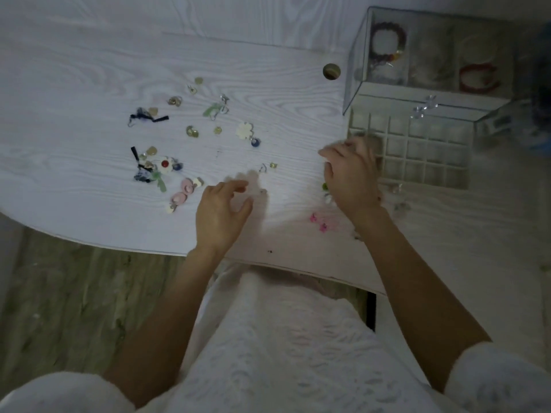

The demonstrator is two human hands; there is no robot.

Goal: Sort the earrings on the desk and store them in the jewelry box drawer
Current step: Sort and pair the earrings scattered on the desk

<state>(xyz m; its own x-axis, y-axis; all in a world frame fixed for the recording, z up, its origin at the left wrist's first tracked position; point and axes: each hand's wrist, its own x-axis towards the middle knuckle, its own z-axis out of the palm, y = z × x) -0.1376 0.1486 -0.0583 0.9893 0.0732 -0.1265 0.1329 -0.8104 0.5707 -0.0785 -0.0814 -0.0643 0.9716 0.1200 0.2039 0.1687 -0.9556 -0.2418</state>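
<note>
Several earrings lie scattered on the white desk point(89, 84): a white flower one point(245, 131), a pink pair point(183, 190), a dark tangled cluster point(155, 169) and small pink ones point(318, 222) near the front edge. The jewelry box point(429, 93) stands at the right with its gridded drawer point(417, 150) pulled out. My left hand point(220, 216) hovers over the desk, fingers curled and apart, holding nothing I can make out. My right hand point(351, 177) is blurred at the drawer's left edge, fingers bunched; whether it holds anything is hidden.
Bracelets point(387, 43) lie in the glass top compartments of the box. A round cable hole point(331, 71) sits in the desk beside the box. The curved desk edge point(119, 248) runs just in front of my body, with wooden floor below.
</note>
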